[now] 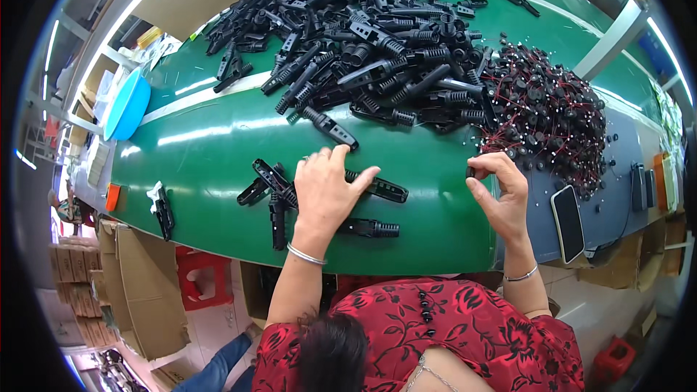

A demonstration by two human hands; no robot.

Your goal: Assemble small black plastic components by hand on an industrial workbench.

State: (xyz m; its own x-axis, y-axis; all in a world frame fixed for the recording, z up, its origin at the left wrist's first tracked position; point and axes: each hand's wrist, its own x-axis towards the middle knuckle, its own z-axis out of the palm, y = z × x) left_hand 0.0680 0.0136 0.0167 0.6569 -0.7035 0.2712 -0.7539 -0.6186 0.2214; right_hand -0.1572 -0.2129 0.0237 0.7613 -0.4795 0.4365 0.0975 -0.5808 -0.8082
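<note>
The person's right hand [507, 196] has a small black part [470, 172] pinched between thumb and fingertip, above the worktop [435, 239] just beside the heap of red-wired round parts [544, 101]. That grip looks shallow to me, so a slight slip could drop the piece among its lookalikes; whether a wire trails from it, I can't tell. The left hand [323, 192] has its thumb spread wide of the fingers, whose tips are at the near end of a black housing [330, 128], below the big pile of housings [363, 29]. A careless tug there might snag a neighbour and start a slide. Another housing [386, 188] lies by the thumb, easily knocked askew. The phone [567, 223], near the worktop's edge, could be elbowed off.
</note>
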